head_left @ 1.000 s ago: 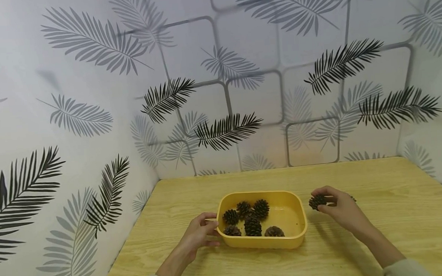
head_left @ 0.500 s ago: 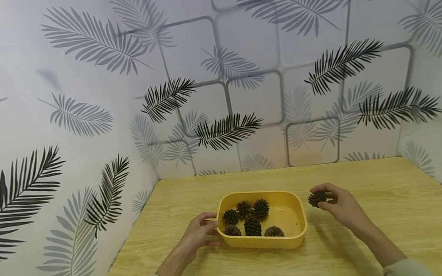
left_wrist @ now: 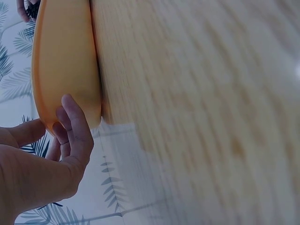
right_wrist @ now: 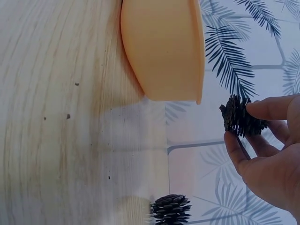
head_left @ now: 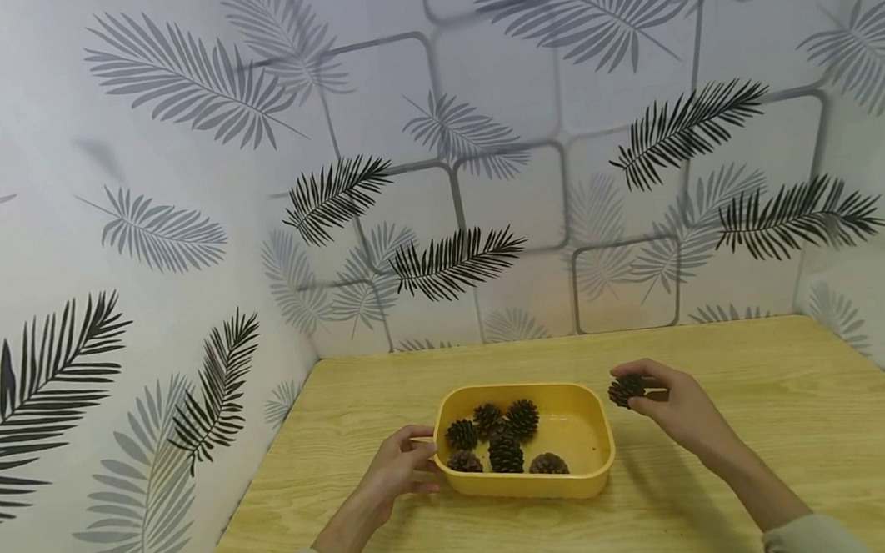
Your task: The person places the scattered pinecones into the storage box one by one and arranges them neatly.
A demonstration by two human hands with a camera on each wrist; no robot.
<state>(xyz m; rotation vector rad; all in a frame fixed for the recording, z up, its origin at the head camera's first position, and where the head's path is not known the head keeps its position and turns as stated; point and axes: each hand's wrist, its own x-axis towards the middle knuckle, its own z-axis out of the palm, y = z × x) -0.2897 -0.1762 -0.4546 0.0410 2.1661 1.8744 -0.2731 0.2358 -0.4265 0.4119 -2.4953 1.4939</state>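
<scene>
Carrying a pine cone point(head_left: 626, 390) pinched in the fingertips, the right hand point(head_left: 670, 406) hangs above the counter point(head_left: 758, 427), just beside the right rim of the yellow tray point(head_left: 603, 467). Left hand point(head_left: 396, 471) grips the tray's left end, fingers curled on the wall. Six cones point(head_left: 506, 454) lie inside, bunched to the left. One more cone point(right_wrist: 171, 209) sits on the counter, seen from the right wrist. Step judged: the transfer into the tray. Next move calls for travel leftward over the rim, then release above the bare right part.
</scene>
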